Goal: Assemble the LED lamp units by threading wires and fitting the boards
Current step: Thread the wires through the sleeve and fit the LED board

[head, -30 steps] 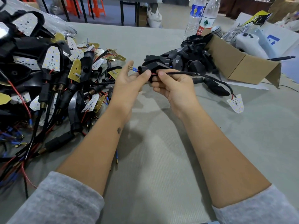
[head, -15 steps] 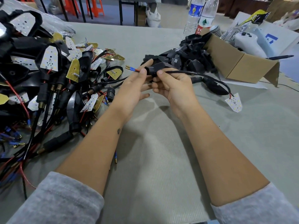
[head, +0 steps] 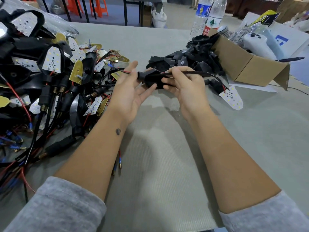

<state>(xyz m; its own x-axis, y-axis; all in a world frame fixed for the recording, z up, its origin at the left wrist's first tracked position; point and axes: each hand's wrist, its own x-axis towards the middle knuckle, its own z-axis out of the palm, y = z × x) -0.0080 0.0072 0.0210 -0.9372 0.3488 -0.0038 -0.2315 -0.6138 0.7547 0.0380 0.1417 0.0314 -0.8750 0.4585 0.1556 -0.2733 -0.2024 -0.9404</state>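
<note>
While the left hand (head: pixel 129 91) lay loose-fingered under the black housing (head: pixel 153 78), the right hand (head: pixel 185 84) pinched the wire (head: pixel 192 73) threaded through it; the LED board (head: pixel 231 97) remained unfitted on the table (head: pixel 158 164). A second earlier, the left fingers gripped the wire end.

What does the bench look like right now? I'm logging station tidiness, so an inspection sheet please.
Surface: grey table.
Job's things: black housing held in both hands; LED board lying on the table at the cable's end.
Clutter: heap of wired units, pile of housings, cardboard box.
Grippers: left hand open under housing; right hand pinching cable.
Cables: loose wires by left forearm.
Surroundings: bottles, orange stools.
</note>
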